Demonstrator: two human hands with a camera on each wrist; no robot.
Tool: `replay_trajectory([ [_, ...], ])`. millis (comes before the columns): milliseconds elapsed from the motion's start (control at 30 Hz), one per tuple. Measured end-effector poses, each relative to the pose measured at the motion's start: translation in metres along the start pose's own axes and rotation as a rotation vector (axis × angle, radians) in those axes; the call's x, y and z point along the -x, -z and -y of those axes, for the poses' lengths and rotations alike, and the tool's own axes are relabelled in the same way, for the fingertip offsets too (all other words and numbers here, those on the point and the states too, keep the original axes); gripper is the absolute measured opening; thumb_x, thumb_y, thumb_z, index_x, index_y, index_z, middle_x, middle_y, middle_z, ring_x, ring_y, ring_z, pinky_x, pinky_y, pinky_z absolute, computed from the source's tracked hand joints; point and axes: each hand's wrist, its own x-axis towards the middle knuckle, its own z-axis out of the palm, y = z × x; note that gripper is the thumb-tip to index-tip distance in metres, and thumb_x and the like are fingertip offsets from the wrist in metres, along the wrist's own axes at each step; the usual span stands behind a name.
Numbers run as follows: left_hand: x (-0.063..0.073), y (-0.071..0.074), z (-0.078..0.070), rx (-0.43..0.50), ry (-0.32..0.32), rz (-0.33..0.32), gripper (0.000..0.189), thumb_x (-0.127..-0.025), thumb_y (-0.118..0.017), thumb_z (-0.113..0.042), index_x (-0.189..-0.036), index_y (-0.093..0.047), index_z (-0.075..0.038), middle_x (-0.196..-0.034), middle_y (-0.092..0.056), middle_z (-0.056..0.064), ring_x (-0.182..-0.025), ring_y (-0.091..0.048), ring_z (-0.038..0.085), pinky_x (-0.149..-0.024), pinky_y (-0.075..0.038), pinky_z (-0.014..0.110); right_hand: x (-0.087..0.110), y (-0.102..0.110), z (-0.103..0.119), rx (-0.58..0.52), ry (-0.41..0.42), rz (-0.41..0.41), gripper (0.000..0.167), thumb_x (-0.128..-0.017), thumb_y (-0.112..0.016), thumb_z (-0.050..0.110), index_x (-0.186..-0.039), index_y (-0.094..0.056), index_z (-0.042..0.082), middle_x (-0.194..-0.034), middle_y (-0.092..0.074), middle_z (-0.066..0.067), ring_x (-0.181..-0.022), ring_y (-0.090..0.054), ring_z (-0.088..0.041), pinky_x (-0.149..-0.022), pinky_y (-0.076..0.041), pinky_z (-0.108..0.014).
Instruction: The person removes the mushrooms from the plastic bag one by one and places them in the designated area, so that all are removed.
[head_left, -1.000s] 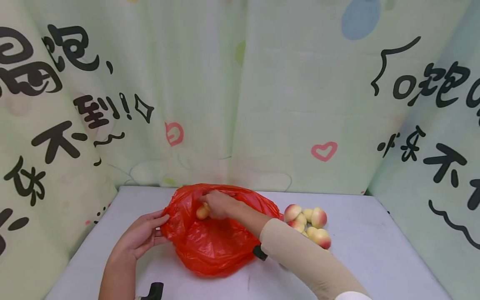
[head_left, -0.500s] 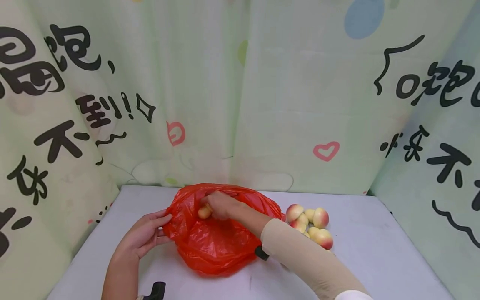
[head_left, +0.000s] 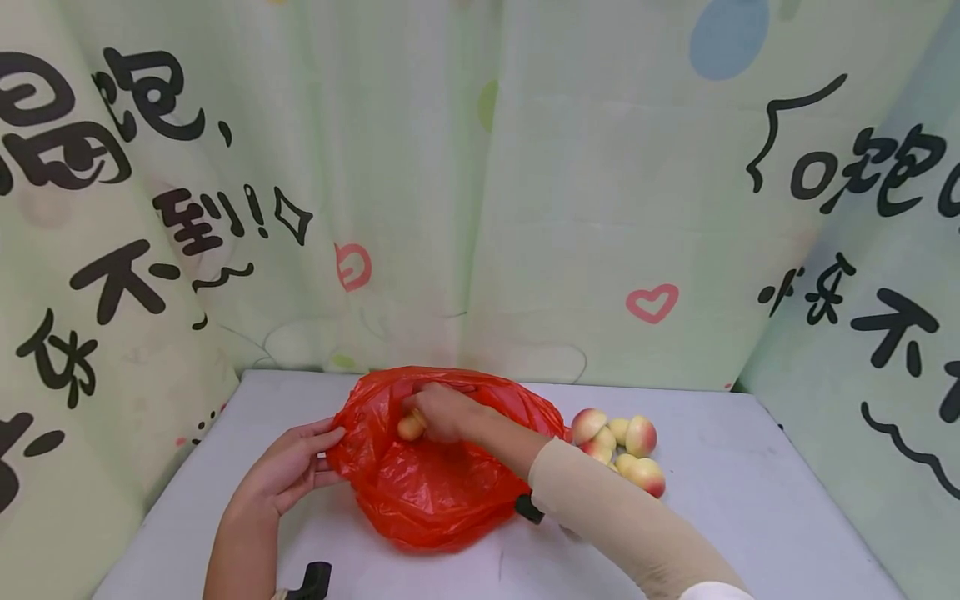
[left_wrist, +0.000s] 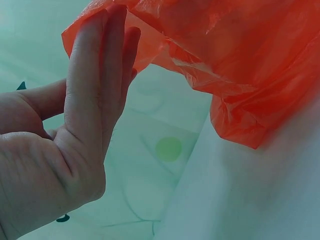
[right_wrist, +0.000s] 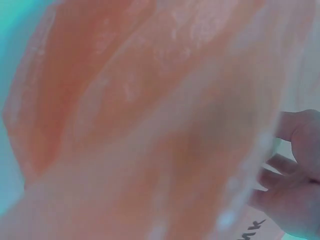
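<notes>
A red plastic bag (head_left: pixel 427 508) lies on the table with its mouth spread wide. My left hand (head_left: pixel 288 467) pinches the bag's left rim between thumb and fingers. The left wrist view shows that hand (left_wrist: pixel 90 110) with long fingers straight up against the thin red plastic (left_wrist: pixel 240 75). Inside the bag's mouth, my right hand (head_left: pixel 442 412) holds a peach (head_left: pixel 411 427), tinted orange by the bag. Its fingertips are hidden. Blurred red plastic (right_wrist: pixel 150 125) fills most of the right wrist view, with the left hand (right_wrist: pixel 295 180) at its right edge.
Several yellow peaches with red blush (head_left: pixel 641 475) lie in a group on the white table (head_left: pixel 750 500), right of the bag and partly behind the right sleeve (head_left: pixel 607 508). A pale printed curtain (head_left: pixel 555 208) closes off the back and both sides.
The head view has shifted very slightly. Both hands keep their places at the bag, and the right sleeve has moved a little to the right.
</notes>
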Motion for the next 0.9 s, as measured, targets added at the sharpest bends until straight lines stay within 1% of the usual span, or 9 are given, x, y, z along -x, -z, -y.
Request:
replay_trajectory([
  [100,0.001,0.000,0.000,-0.011,-0.006,0.012,0.061,-0.109,-0.056,-0.025,-0.160,-0.035,0.001,-0.116,-0.074,0.003,-0.096,-0.077,0.020,-0.087,-0.064,0.037,0.004,0.001,0.001,0.020,-0.004,0.008,0.032,-0.094,-0.078,0.017,-0.124,-0.073,0.024,-0.115,-0.063,0.002,-0.104,-0.055,-0.014,-0.086,-0.059,-0.025],
  [233,0.000,0.000,0.000,-0.015,-0.006,0.007,0.060,-0.109,-0.056,-0.025,-0.159,-0.036,0.001,-0.117,-0.073,0.004,-0.097,-0.077,0.021,-0.087,-0.064,0.037,0.009,0.002,0.002,0.024,-0.016,0.015,0.035,-0.093,-0.079,0.017,-0.127,-0.072,0.023,-0.121,-0.060,-0.001,-0.104,-0.055,-0.016,-0.086,-0.059,-0.027],
  [433,-0.001,0.001,-0.001,-0.008,0.006,-0.007,0.058,-0.109,-0.056,-0.025,-0.159,-0.038,-0.002,-0.118,-0.073,0.003,-0.099,-0.077,0.021,-0.089,-0.064,0.037,0.017,0.003,0.003,-0.017,-0.027,0.013,0.041,-0.092,-0.080,0.016,-0.131,-0.071,0.024,-0.132,-0.058,-0.003,-0.108,-0.057,-0.016,-0.089,-0.061,-0.029],
  [600,0.001,0.001,-0.002,-0.003,0.001,0.003,0.059,-0.109,-0.057,-0.026,-0.159,-0.037,-0.001,-0.117,-0.073,0.003,-0.099,-0.077,0.021,-0.089,-0.064,0.037,0.025,0.005,0.003,-0.034,-0.016,-0.010,0.036,-0.092,-0.080,0.017,-0.126,-0.072,0.026,-0.127,-0.058,0.000,-0.107,-0.056,-0.013,-0.084,-0.059,-0.023],
  [733,0.002,0.000,-0.002,-0.003,0.004,0.007,0.059,-0.109,-0.056,-0.025,-0.159,-0.037,-0.001,-0.117,-0.073,0.003,-0.100,-0.077,0.021,-0.090,-0.063,0.038,0.033,0.009,0.002,-0.051,-0.015,-0.015,0.036,-0.092,-0.079,0.014,-0.126,-0.073,0.026,-0.125,-0.058,0.000,-0.105,-0.056,-0.013,-0.082,-0.058,-0.021],
  [900,0.002,0.000,-0.002,-0.003,0.007,0.002,0.059,-0.109,-0.056,-0.025,-0.160,-0.036,-0.002,-0.117,-0.072,0.003,-0.100,-0.077,0.021,-0.090,-0.064,0.039,0.045,0.013,0.002,-0.054,-0.016,-0.018,0.039,-0.092,-0.078,0.011,-0.127,-0.073,0.025,-0.127,-0.056,-0.001,-0.109,-0.055,-0.015,-0.083,-0.057,-0.022],
])
